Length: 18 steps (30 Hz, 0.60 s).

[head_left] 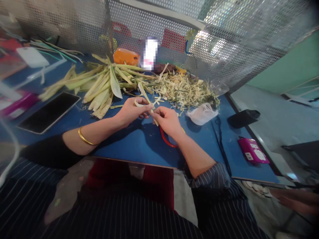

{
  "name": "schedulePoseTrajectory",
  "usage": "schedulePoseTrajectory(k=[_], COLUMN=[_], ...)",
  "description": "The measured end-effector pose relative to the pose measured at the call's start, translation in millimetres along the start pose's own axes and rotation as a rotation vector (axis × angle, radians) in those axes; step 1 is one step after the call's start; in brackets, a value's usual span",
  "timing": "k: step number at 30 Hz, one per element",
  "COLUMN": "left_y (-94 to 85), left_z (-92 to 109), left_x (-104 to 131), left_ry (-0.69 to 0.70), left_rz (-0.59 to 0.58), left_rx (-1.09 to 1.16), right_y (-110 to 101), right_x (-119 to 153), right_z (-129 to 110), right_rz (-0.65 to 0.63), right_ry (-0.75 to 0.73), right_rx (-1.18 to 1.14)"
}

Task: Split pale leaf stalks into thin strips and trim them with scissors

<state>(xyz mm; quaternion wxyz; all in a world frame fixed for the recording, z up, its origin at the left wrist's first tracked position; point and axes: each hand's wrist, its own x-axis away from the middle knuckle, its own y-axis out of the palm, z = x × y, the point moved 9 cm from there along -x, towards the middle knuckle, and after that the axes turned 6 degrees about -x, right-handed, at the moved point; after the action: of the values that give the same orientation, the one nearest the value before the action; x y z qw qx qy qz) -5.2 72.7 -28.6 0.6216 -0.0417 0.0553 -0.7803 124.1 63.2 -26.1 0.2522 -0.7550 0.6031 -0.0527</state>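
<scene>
My left hand (136, 109) is closed on a pale green leaf strip (144, 91), which points up and away over the blue table (124, 142). Close beside it, my right hand (167, 120) pinches the lower end of the strip. Red-handled scissors, or a similar looped tool (165, 138), lie partly hidden under my right hand. Behind my left hand spreads a pile of long pale green leaves (99, 84). A heap of short cut pieces (184, 89) lies beyond my right hand, with a ball of white thread (203, 114) at its near edge.
A black phone (50, 112) lies at the left. An orange packet (126, 57) and a lit screen (150, 53) stand before the perforated metal partition (154, 20). At the right are a black cylinder (243, 118), a black cord (220, 142) and a magenta box (253, 151).
</scene>
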Motion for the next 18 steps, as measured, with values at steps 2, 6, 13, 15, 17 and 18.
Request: schedulePoseTrajectory(k=[2, 6, 13, 15, 17, 18], left_y=[3.9, 10.8, 3.7, 3.8, 4.0, 4.4], left_z=[1.8, 2.4, -9.7, -11.1, -11.4, -11.7], left_x=[-1.3, -2.2, -5.6, -5.6, -5.5, -5.5], left_ry=[-0.022, -0.137, -0.166, -0.132, -0.098, -0.086], left_rz=[-0.093, -0.277, -0.165, -0.128, -0.101, -0.096], left_rx=[0.080, 0.329, 0.242, 0.172, 0.122, 0.102], right_y=[-8.4, -23.7, -14.3, -10.1, -6.8, -5.5], right_x=[0.0, 0.4, 2.6, 3.4, 4.5, 5.0], right_z=[-4.2, -12.7, -20.6, -21.8, -24.0, -25.3], right_rz=[0.049, 0.125, 0.070, 0.046, 0.031, 0.025], right_ry=[-0.025, -0.069, -0.181, -0.217, -0.258, -0.275], right_rx=[0.008, 0.029, 0.211, 0.254, 0.308, 0.338])
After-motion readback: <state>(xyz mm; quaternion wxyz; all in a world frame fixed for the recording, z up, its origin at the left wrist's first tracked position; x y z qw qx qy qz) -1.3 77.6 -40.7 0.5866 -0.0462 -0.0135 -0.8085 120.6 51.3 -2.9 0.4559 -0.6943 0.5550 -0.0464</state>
